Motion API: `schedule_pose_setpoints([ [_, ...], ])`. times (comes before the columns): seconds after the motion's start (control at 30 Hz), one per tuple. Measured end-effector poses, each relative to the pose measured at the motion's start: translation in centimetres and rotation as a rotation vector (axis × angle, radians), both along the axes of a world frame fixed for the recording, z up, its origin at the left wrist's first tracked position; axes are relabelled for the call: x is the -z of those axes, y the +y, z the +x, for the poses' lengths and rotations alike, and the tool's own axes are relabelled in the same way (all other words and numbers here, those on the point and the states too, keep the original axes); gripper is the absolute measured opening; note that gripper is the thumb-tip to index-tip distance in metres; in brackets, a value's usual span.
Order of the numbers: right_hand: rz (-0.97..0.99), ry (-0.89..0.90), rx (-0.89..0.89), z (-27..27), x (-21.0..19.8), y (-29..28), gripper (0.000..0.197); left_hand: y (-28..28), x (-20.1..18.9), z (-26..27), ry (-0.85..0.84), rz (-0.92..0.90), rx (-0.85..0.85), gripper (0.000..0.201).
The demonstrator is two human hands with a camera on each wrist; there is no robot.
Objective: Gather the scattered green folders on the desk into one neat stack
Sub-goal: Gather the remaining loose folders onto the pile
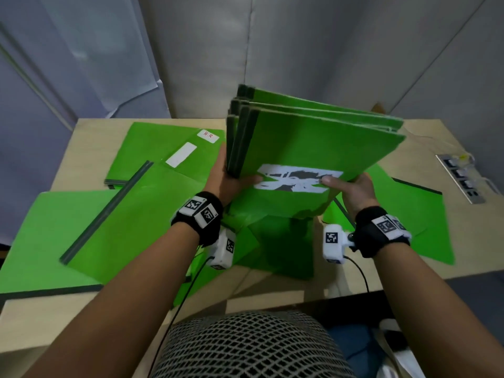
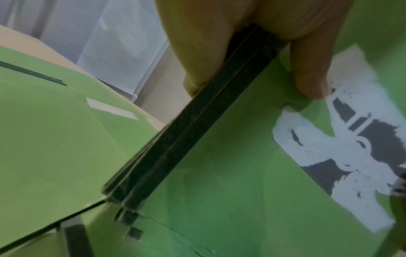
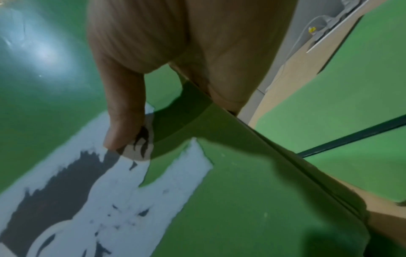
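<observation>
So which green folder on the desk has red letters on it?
The far-left folder, beside the left hand: its small white corner label reads HR in red. The other labels show none.

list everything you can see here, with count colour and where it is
held folders: several, exact count unclear, green with dark spines, lifted upright above the desk middle, gripped at both sides
torn label: one, white and dark grey, on the front held folder
loose folders: several overlapping, green, lying flat on the desk left, right and under the held bundle
blank label: one, white, on a far left folder
HR label: one, white with red letters, same folder
desk: one, light wood
socket strip: one, grey, desk right edge
left hand: grips the bundle's spine side
right hand: grips the bundle's right side
</observation>
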State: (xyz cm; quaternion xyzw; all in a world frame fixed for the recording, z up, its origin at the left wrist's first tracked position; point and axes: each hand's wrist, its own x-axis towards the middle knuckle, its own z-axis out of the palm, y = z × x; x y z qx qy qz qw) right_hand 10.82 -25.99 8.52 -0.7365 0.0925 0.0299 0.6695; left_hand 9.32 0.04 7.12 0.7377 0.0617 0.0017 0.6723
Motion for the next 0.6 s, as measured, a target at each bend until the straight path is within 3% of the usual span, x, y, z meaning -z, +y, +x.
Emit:
schedule_pose_setpoints([
  [0.03,0.005,0.011,-0.012,-0.1,0.4,-0.2,0.077,-0.1,0.2,0.0,0.01,0.013,0.007,0.084],
  [0.1,-0.002,0.04,-0.033,-0.2,1.0,-0.6,0.083,-0.2,0.6,0.0,0.02,0.009,0.015,0.088],
  [0.27,-0.014,0.104,-0.06,-0.1,0.6,-0.4,0.055,0.7,2.9,-0.3,0.091,0.21,0.086,0.101],
  [0.37,0.004,0.151,-0.016,0.3,1.7,-1.2,0.075,3.1,5.4,-1.0,0.286,0.534,0.178,0.112],
  [0.47,-0.004,0.138,-0.035,0.8,2.7,-1.8,0.097,7.4,7.6,-2.3,0.593,0.877,0.049,0.105],
  [0.53,-0.002,0.132,-0.049,0.8,2.4,-1.6,0.094,9.2,8.7,-3.5,0.774,1.035,0.052,0.111],
  [0.6,0.032,0.124,-0.068,0.6,1.7,-1.1,0.081,9.3,9.7,-4.3,0.863,1.126,0.158,0.123],
])
